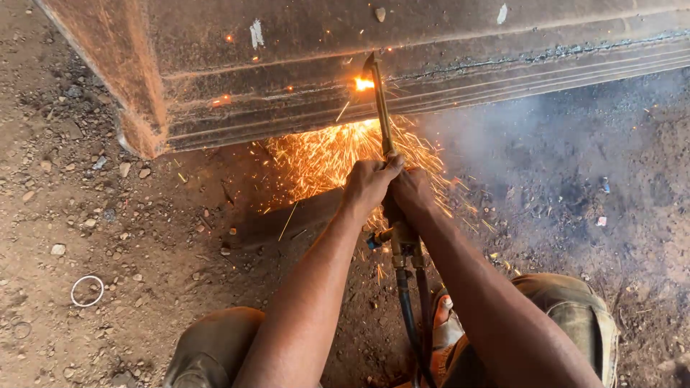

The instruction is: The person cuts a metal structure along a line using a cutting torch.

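Both hands, left (368, 185) and right (411, 190), clamped around cutting torch (381, 122); best kept steady, flame tracking along steel beam (431, 50) cut line.

Both hands, left hand (368, 185) and right hand (411, 192), wrap tightly around the brass cutting torch (388, 165), their grip side by side on its handle. Its tip burns against the rusty steel beam (431, 57), and sparks (323, 154) shower onto the dirt ground (93, 215). Smoke (546, 136) drifts to the right.
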